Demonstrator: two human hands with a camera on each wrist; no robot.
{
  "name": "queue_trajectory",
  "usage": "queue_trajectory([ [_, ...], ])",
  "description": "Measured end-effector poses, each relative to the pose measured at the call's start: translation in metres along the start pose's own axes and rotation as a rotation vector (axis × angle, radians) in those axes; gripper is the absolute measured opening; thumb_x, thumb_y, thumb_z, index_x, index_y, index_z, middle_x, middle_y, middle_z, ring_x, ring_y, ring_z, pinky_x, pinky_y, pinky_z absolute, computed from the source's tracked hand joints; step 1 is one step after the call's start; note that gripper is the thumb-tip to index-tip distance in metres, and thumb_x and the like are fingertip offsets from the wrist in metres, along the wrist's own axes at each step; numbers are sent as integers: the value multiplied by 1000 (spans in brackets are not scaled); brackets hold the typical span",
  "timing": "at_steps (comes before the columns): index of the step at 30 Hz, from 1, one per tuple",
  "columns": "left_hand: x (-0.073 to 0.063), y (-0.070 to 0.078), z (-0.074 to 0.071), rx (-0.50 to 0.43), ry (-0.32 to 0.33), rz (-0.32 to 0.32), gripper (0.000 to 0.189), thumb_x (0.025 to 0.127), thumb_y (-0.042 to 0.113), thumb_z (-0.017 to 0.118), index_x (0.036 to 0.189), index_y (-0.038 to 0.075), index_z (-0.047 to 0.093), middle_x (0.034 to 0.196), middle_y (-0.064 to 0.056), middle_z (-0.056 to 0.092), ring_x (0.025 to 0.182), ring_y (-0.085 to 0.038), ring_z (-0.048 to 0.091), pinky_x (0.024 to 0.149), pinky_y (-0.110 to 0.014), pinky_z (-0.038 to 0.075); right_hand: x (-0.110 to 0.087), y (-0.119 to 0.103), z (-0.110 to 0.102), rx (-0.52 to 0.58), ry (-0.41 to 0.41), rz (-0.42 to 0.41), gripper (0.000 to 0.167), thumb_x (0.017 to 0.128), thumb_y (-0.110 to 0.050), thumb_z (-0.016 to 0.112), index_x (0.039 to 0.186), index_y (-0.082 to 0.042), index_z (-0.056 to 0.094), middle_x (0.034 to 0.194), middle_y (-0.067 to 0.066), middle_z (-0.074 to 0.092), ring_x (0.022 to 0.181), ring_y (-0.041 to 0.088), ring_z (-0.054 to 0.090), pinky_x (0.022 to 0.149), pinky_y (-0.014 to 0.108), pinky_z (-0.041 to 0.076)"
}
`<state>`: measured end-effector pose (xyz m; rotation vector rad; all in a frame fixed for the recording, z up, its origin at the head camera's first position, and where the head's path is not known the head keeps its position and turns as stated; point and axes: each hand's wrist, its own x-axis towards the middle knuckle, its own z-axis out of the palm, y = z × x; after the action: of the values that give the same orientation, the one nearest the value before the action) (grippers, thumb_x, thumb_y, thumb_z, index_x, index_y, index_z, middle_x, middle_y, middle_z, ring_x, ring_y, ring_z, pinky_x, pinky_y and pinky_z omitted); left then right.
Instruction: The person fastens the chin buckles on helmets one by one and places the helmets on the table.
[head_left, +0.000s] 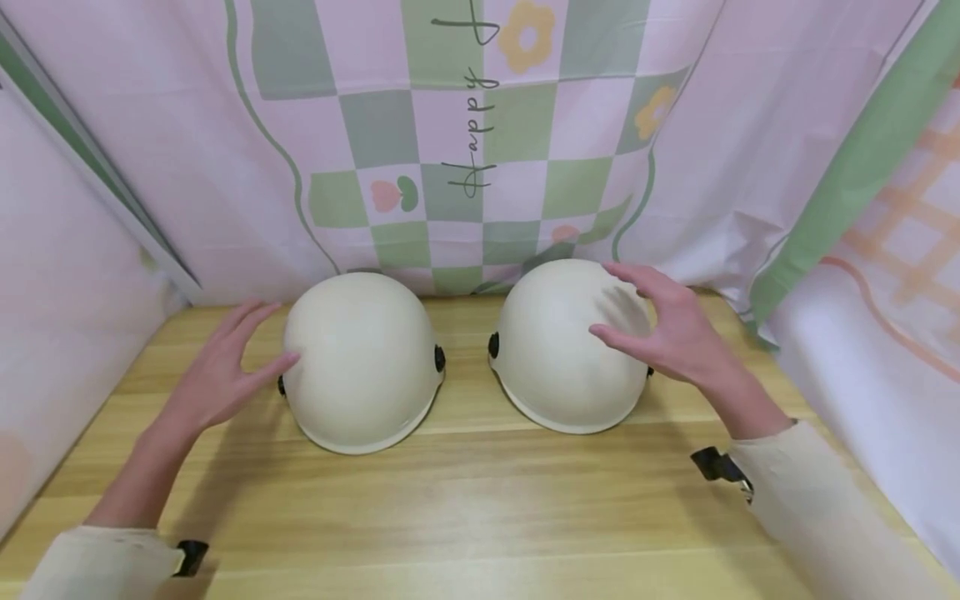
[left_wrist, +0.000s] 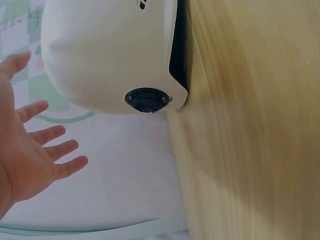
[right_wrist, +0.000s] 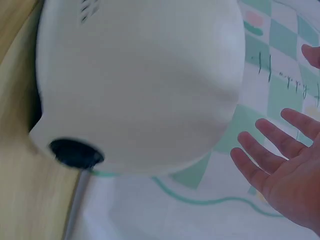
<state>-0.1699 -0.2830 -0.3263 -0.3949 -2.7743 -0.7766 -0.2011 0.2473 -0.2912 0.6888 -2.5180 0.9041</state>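
Here the left hand hovers, fingers spread and empty, just outside the left helmet on the table, the equally empty, open-fingered right hand nearest the right helmet's outer side.

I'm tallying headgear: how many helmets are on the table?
2: the left helmet near the left hand, and the right helmet near the right hand, both on the table.

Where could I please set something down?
Bare: the tabletop before left helmet and right helmet, between sleeves; narrower, the gap separating them. Crowded: their outer sides, near left hand and right hand, and behind, by checkered cloth.
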Motion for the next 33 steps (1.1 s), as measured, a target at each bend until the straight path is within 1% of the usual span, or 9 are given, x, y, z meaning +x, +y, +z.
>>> queue_trajectory([
  [4, 1, 3, 1, -57, -4, -15, 75, 98, 39, 70, 156, 2, 40, 159, -28, 34, 146, -52, 29, 106, -79, 28, 8, -13, 13, 49, -15, -27, 68, 83, -16, 86, 144, -2, 59, 142, 19, 62, 130, 36, 56, 101, 57, 48],
  [8, 3, 1, 4, -136, -5, -32, 73, 100, 35, 68, 157, 1, 38, 158, -29, 37, 143, -53, 33, 105, -76, 32, 16, -24, 26, 107, -40, -46, 63, 86, -14, 84, 142, -1, 60, 142, 17, 62, 131, 34, 56, 104, 56, 48],
  [11, 5, -2, 7, -211, -17, -47, 73, 102, 31, 66, 159, 0, 34, 159, -30, 35, 142, -54, 34, 106, -74, 34, 23, -33, 37, 144, -67, -57, 62, 86, -14, 84, 142, 0, 60, 141, 17, 62, 131, 32, 57, 105, 54, 48],
  [14, 6, -6, 11, -275, -29, -62, 72, 103, 28, 63, 160, -1, 30, 161, -30, 32, 142, -55, 34, 107, -74, 34, 29, -43, 48, 172, -109, -57, 62, 88, -18, 83, 143, -2, 60, 143, 14, 62, 133, 30, 56, 106, 52, 48],
  [17, 6, -9, 14, -330, -40, -79, 71, 104, 26, 62, 161, 0, 29, 162, -30, 30, 142, -56, 33, 107, -74, 34, 36, -52, 61, 209, -162, -55, 64, 89, -20, 83, 146, -4, 58, 146, 11, 60, 134, 28, 55, 109, 49, 47],
  [20, 6, -11, 16, -374, -53, -97, 71, 105, 25, 61, 162, 1, 27, 163, -30, 28, 143, -57, 32, 107, -74, 34, 41, -59, 75, 242, -197, -56, 65, 89, -19, 83, 146, -2, 57, 146, 13, 59, 133, 30, 55, 109, 48, 47],
  [26, 5, -12, 18, -431, -79, -126, 72, 106, 25, 59, 164, 7, 23, 164, -28, 27, 145, -55, 31, 107, -75, 33, 49, -66, 98, 288, -253, -13, 64, 90, -21, 81, 146, -1, 56, 145, 15, 60, 132, 33, 56, 109, 46, 47],
  [30, 4, -13, 19, -470, -84, -126, 72, 106, 22, 59, 165, 8, 22, 163, -28, 28, 144, -53, 32, 105, -76, 35, 55, -70, 113, 331, -281, 32, 64, 92, -22, 80, 147, -2, 56, 146, 16, 59, 133, 34, 55, 109, 46, 47],
  [33, 4, -13, 19, -483, -81, -120, 71, 105, 20, 59, 165, 7, 22, 162, -28, 29, 143, -53, 33, 104, -75, 36, 59, -73, 124, 388, -309, 82, 63, 93, -23, 79, 147, -3, 55, 148, 16, 57, 136, 33, 54, 110, 46, 47],
])
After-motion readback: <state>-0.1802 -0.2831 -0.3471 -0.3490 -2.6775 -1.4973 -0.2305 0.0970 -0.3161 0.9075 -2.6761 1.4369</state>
